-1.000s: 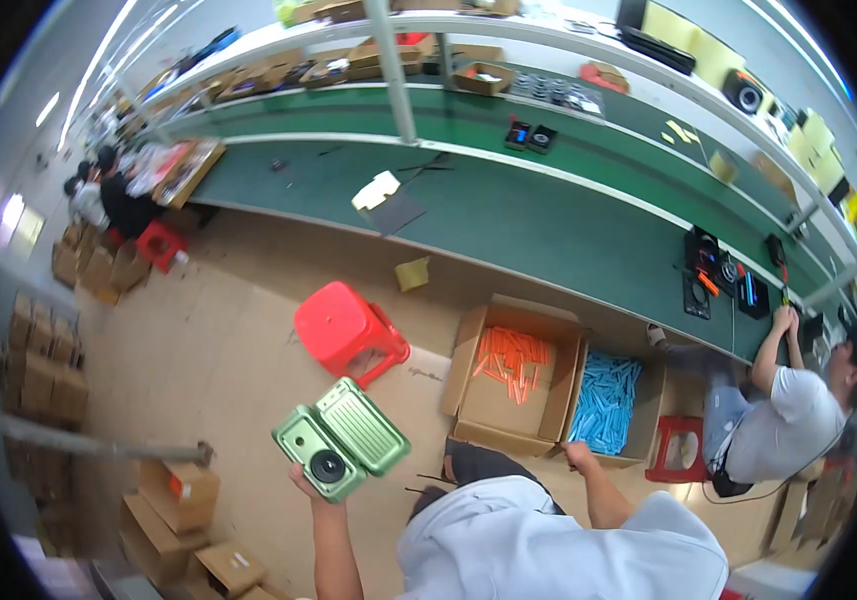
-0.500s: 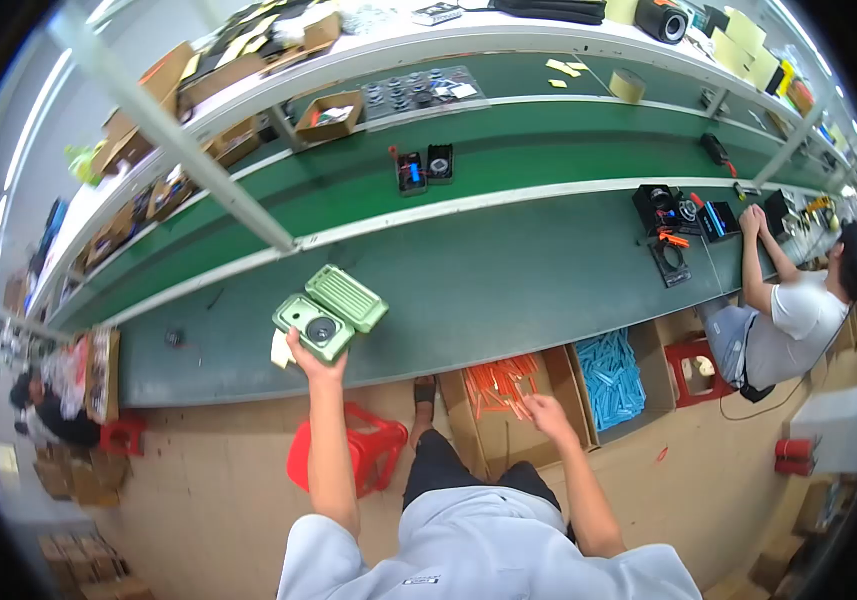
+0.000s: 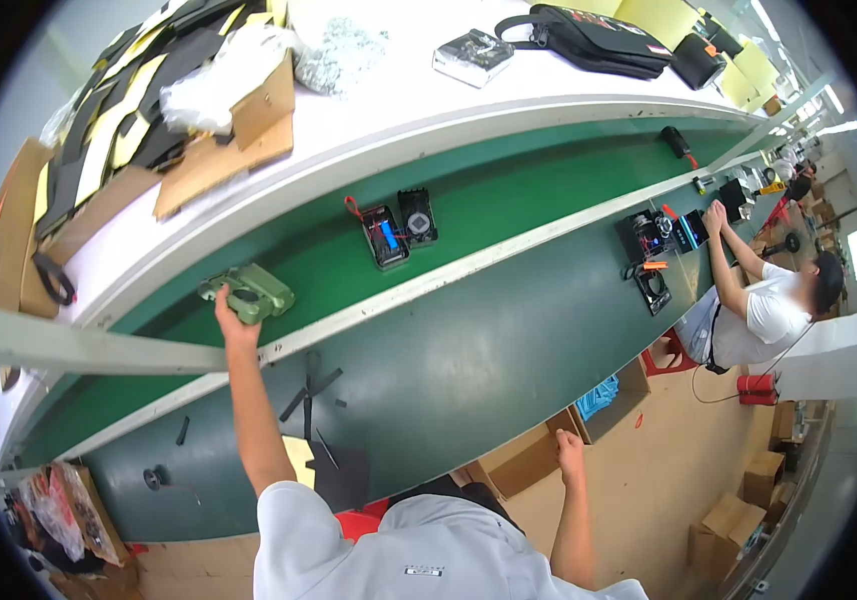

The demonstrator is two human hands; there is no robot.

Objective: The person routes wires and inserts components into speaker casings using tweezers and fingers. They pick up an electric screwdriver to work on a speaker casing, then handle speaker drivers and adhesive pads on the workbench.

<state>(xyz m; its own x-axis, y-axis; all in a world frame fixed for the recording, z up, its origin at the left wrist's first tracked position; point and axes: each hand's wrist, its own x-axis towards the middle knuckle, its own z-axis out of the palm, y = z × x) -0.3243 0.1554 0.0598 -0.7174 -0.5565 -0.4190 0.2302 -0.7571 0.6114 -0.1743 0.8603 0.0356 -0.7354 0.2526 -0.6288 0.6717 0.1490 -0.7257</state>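
The green device (image 3: 260, 292), its two halves apart but joined, is over the green middle shelf at the left. My left hand (image 3: 233, 318) grips its near left edge, with the arm stretched out. My right hand (image 3: 569, 447) hangs beyond the bench's front edge, near an open cardboard box (image 3: 523, 462); its fingers are curled, and what they hold, if anything, is too small to make out. Right of the green device, an opened black device (image 3: 386, 237) with a blue part rests on the same shelf.
A white shelf post (image 3: 98, 347) stands close to my left forearm. Black strips (image 3: 309, 388) and a dark sheet (image 3: 340, 476) lie on the bench. Blue pieces (image 3: 597, 396) fill a box below. At the right, a seated person (image 3: 770, 318) works beside black devices (image 3: 645, 235).
My left hand has carried the green device from above the bench up to the middle shelf. My right hand has moved away from the orange pieces. The view has turned and come nearer the shelves.
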